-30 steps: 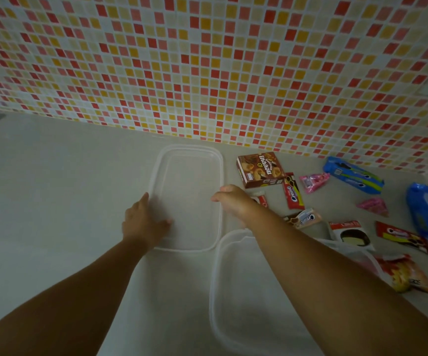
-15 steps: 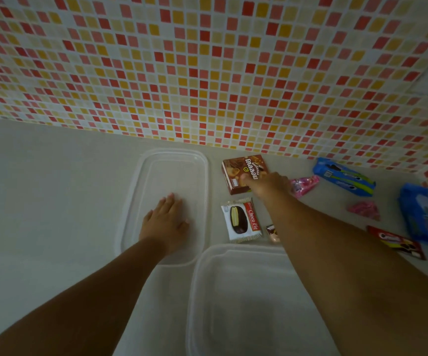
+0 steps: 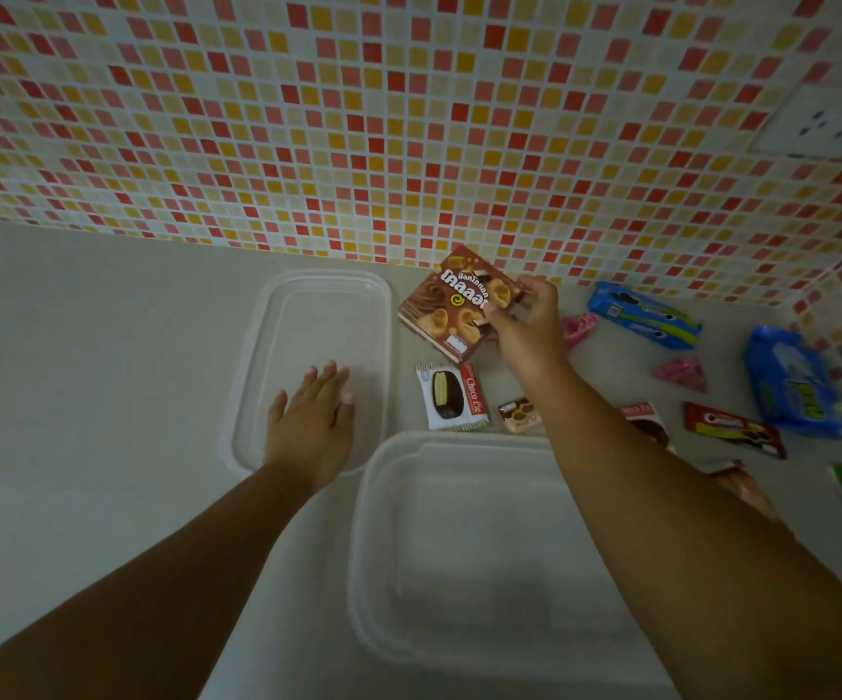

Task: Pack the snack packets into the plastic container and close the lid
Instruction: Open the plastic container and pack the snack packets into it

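My right hand point(image 3: 527, 323) is holding a brown box point(image 3: 456, 305) printed with golden biscuits and a yellow swirl. The wall point(image 3: 408, 118) is showing a mosaic of red, orange, yellow and pale squares. The worktop point(image 3: 80, 346) is looking plain pale grey. The lid point(image 3: 257, 315) and the container point(image 3: 459, 548) are showing clear, milky plastic. A white packet point(image 3: 451, 396) is carrying a red stripe and a dark brown pie picture. Two blue packets point(image 3: 643, 321) point(image 3: 790, 384), two pink sweets point(image 3: 577, 328) point(image 3: 681, 373) and a red packet point(image 3: 734, 429) are lying nearby.
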